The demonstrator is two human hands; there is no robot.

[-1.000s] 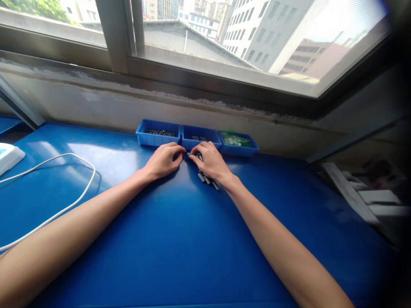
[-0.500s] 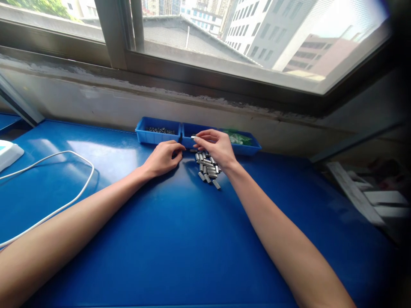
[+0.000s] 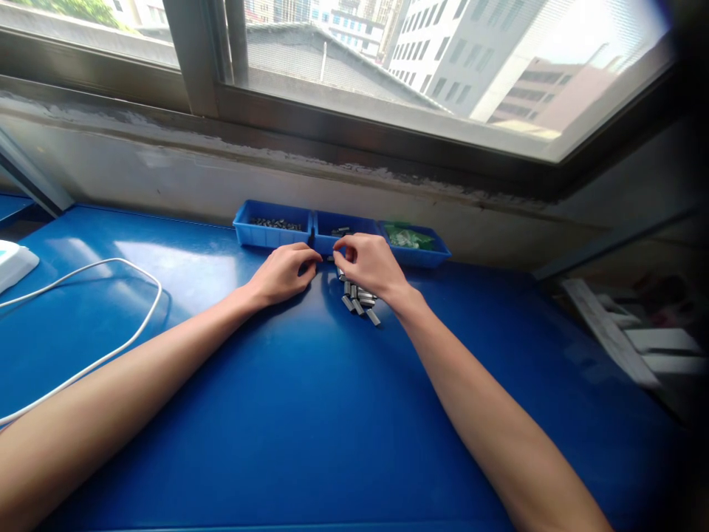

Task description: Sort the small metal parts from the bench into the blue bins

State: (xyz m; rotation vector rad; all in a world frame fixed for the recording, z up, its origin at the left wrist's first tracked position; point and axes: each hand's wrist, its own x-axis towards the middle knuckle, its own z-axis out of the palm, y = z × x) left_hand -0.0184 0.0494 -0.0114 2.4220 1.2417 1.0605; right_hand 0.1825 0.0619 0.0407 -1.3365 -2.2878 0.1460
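Observation:
My left hand (image 3: pixel 288 272) rests on the blue table beside the bins, fingers curled, with a gap between thumb and forefinger and nothing seen in it. Just right of its fingertips lies one small metal piece (image 3: pixel 331 258). My right hand (image 3: pixel 370 264) hovers over a pile of short silvery metal pieces (image 3: pixel 360 301) and hides part of it. Its thumb and forefinger come close together in a pinch. Whatever may be between them is hidden. Behind that hand, the middle blue bin (image 3: pixel 326 222) holds some dark metal pieces (image 3: pixel 342 230).
The left blue bin (image 3: pixel 244 233) contains many small dark parts. Green and clear plastic bags (image 3: pixel 408 237) fill the right bin. A white cable (image 3: pixel 138 325) loops over the table's left side near a white device (image 3: pixel 15 264). A wall and window (image 3: pixel 388 140) stand behind.
My right hand has dropped slightly and turned, covering more of the pile. The silvery piece at its fingertips no longer shows. My left hand has stayed nearly still.

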